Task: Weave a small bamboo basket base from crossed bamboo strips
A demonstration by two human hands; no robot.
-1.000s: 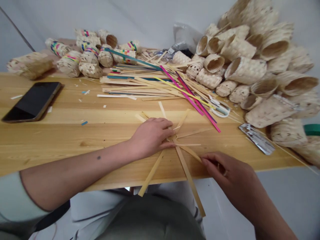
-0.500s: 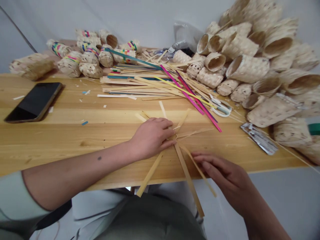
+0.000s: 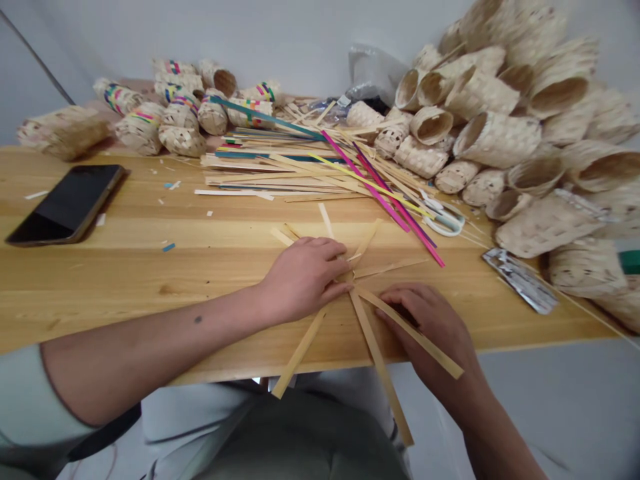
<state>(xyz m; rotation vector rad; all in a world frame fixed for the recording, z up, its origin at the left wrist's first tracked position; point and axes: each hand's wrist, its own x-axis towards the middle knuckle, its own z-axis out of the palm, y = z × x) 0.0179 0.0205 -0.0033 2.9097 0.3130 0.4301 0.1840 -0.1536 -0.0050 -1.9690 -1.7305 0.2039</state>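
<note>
The crossed strips [image 3: 358,303] lay on the surface [image 3: 225,267] between the hands, fanning out from a centre partly hidden at the left hand [image 3: 306,280]'s fingertips. That hand rested palm down over them; its underside was hidden, so whether it grasped anything could not be told. From the centre, one slanting strip [image 3: 425,341] ran with its long axis rightward and toward the person, its free end extending over the right hand [image 3: 445,327]. The right hand was nearer to this strip, fingertips on its far side and thumb on its near side, partly curled; whether they pinched it was unclear. The left hand was nearer its inner end.
</note>
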